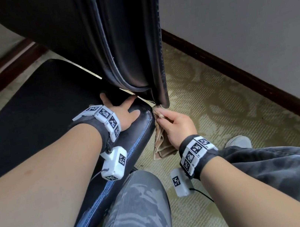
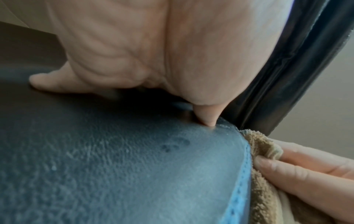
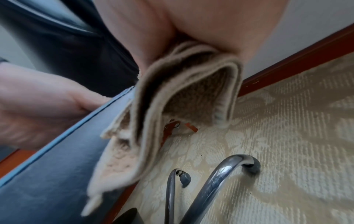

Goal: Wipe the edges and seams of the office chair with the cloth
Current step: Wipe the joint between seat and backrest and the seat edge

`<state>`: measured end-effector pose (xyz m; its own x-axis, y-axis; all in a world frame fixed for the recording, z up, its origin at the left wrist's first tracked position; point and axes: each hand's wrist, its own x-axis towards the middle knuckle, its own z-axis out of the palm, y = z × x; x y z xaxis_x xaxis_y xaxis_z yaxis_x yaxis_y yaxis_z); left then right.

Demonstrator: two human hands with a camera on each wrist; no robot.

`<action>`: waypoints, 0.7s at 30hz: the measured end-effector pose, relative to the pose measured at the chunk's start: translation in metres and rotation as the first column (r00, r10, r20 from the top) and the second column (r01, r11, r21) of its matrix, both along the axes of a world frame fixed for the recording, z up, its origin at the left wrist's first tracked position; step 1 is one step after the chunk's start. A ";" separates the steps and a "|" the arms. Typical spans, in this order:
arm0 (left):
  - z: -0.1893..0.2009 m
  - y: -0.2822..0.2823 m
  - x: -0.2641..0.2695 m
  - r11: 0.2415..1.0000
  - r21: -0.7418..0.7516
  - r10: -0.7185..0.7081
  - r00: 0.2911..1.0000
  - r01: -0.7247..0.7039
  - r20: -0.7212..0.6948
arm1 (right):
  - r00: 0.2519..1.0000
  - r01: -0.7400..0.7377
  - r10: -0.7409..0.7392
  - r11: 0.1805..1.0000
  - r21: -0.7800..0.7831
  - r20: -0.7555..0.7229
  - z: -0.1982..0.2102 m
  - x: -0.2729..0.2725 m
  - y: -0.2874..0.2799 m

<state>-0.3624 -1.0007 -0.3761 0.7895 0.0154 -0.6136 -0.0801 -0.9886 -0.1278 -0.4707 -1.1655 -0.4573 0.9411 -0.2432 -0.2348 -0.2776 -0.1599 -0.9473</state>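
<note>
R hand [image 1: 179, 124] pinches folded cloth [image 1: 161, 144] at seat's [image 1: 29, 116] rear corner seam w/ backrest [image 1: 133, 57] just above fingertips, L hand [image 1: 125, 113] flat beside it, probably bracing; keep cloth edge pushed into seam.

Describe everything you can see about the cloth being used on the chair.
The cloth is a beige, terry-looking towel, folded into several layers with paler hemmed edges. The right hand pinches its upper part and presses that end against the rear corner of the black seat, where the backrest comes down. The rest hangs loose beside the seat's blue-stitched edge, above the carpet.
</note>
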 end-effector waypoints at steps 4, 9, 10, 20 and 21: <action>-0.003 0.003 0.002 1.000 -0.001 0.001 1.000 -0.001 0.001 | 0.997 -0.072 0.072 0.997 0.013 0.019 0.003 0.003 0.001; -0.006 0.006 0.001 1.000 -0.011 -0.020 1.000 0.020 0.022 | 0.985 -0.140 0.147 0.988 -0.070 0.096 -0.001 0.002 -0.004; -0.006 0.005 0.001 1.000 -0.013 -0.011 1.000 0.012 0.019 | 0.987 -0.137 0.140 0.989 -0.049 0.077 -0.003 0.003 -0.005; 0.017 -0.011 -0.010 0.998 -0.044 0.035 0.999 -0.036 -0.013 | 0.963 0.066 0.077 0.862 0.502 -0.259 -0.048 0.019 -0.001; 0.018 -0.011 -0.010 0.998 -0.040 0.037 0.999 -0.038 -0.018 | 0.954 0.092 0.083 0.832 0.547 -0.287 -0.050 0.018 -0.001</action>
<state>-0.3724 -1.0121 -0.3578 0.7779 0.0199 -0.6281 -0.0447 -0.9952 -0.0869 -0.4523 -1.1660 -0.5076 0.8093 0.0042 -0.5874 -0.5485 0.3634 -0.7531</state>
